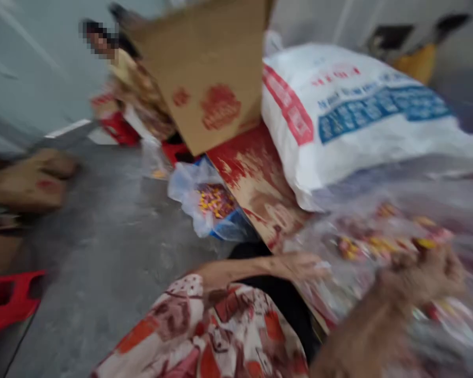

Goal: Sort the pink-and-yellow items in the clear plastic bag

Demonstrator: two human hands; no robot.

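Note:
The whole view is smeared by motion. My left hand reaches across my lap to the edge of a clear plastic bag full of small red and yellow packets; its fingers are too blurred to read. My right hand is closed in a fist on the same plastic bag, gripping its crumpled top. The bag lies against a red-printed cardboard box in front of me.
A large white woven sack with red and blue print rests on the box. A smaller plastic bag of coloured pieces lies on the grey floor. Another person sits behind an upright cardboard flap. A red plastic stool stands at the left.

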